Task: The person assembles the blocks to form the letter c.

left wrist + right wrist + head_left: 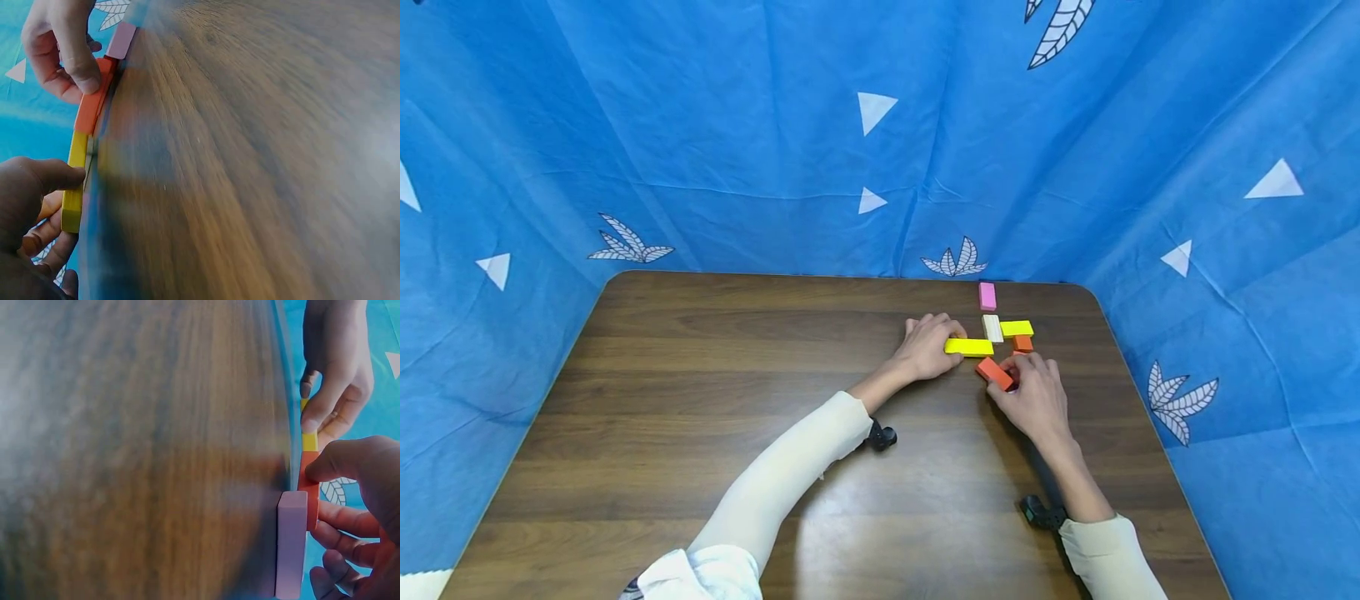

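Observation:
My left hand (929, 346) pinches a long yellow block (969, 347) between thumb and fingers. With thumb and fingers my right hand (1036, 393) grips an orange block (995, 373), slanted in the head view. In the left wrist view the yellow block (73, 194) and orange block (94, 103) appear end to end; whether they touch I cannot tell. A pale pink block (291, 544) stands by the right fingers, mostly hidden under that hand in the head view. Just beyond the hands lie a cream block (992, 328), another yellow block (1017, 328) and a smaller-looking orange piece (1022, 342).
A separate pink block (987, 296) lies near the far edge of the brown wooden table (700, 358). Blue cloth (715, 125) with white triangles and leaf prints hangs behind and at both sides. Small black wrist cameras (1041, 512) sit at the forearms.

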The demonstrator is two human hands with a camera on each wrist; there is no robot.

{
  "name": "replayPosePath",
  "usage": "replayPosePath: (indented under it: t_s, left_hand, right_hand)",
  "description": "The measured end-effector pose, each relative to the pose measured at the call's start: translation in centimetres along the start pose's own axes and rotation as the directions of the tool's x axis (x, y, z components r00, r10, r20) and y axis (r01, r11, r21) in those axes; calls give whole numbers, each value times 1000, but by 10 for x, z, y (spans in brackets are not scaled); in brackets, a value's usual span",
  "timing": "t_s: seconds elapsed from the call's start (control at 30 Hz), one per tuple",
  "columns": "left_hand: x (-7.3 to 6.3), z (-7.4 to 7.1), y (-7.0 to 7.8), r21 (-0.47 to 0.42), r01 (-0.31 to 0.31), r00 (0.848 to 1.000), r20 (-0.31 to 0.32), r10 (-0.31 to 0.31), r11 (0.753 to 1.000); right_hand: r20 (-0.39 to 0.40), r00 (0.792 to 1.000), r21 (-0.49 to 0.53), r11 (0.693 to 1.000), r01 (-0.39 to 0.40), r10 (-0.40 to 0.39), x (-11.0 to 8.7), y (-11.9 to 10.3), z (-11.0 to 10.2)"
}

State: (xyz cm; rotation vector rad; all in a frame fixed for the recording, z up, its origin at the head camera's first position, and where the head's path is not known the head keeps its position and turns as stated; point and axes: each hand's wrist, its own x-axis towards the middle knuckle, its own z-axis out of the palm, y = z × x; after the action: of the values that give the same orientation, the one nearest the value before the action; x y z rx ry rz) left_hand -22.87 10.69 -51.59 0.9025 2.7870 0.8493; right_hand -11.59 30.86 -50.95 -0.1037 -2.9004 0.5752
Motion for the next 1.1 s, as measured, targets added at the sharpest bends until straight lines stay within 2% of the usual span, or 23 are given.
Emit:
replayPosePath:
  t_s: [0.2, 0.4, 0.67, 0.9, 1.1]
  left_hand:
    - [-12, -12, -12, -8, 6, 999, -31, -6, 1000]
    - [-27, -26, -31, -39, 28, 998, -58, -30, 999]
    - [-51, -45, -49, -53, 66, 994, -85, -71, 996]
    - [-73, -59, -66, -53, 89, 987, -130, -95, 995]
    - [-88, -69, -80, -65, 126, 978, -162, -135, 990]
  right_hand:
    - [4, 1000, 34, 999, -4, 4, 3, -3, 0]
    - [25, 1000, 44, 999, -10, 9, 7, -9, 1]
    - [25, 998, 98, 994, 53, -56, 12, -15, 6]
    - [65, 994, 150, 986, 78, -89, 18, -24, 13]
    - [70, 991, 169, 980, 102, -115, 26, -33, 18]
